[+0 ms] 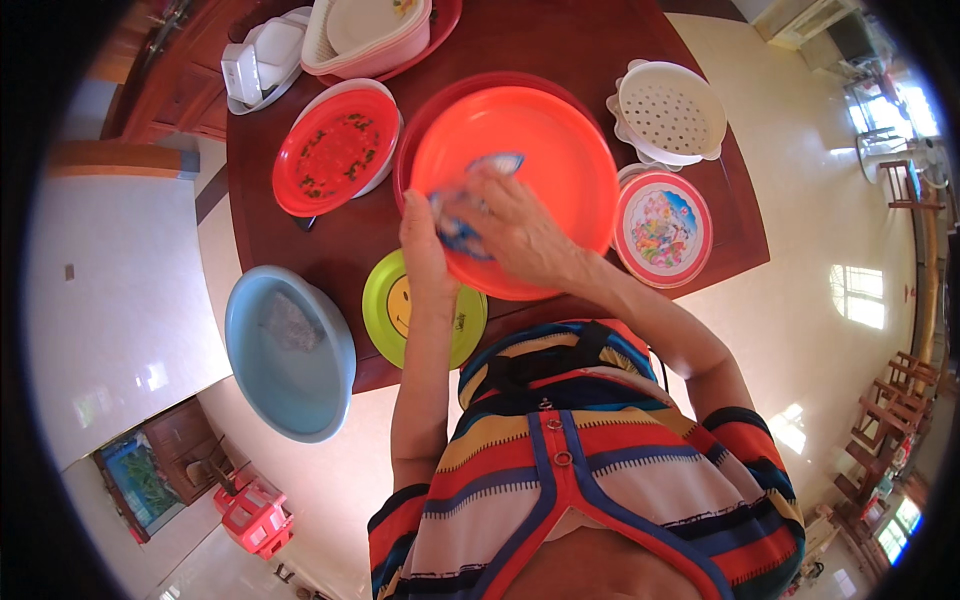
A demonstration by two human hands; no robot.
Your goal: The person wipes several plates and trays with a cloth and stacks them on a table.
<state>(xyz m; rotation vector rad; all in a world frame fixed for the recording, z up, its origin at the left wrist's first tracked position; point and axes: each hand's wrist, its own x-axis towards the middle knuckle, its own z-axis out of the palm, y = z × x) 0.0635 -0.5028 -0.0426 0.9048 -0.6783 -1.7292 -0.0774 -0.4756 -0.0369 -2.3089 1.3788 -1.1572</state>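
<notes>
A large round orange tray (pixel 570 165) tilts in front of me at the table's near side, with a dark red round tray (pixel 405 150) partly covered behind it. My left hand (pixel 428 250) grips the orange tray's left rim, thumb up along the edge. Inside the tray, my right hand (pixel 510 225) presses a blue and white cloth (pixel 462 238) against the left part of the surface. Motion smears the right fingers a little. Under my left forearm lies a lime green plate (pixel 385 300) with a smiley face.
A light blue basin (pixel 262 372) with a crumpled clear bag stands at the left. Around the dark wooden table (pixel 735 220) are a red patterned bowl (pixel 290 165), white dishes (pixel 275 45), a pink-rimmed basket (pixel 365 65), a white colander (pixel 675 70) and a round picture-lidded container (pixel 660 225).
</notes>
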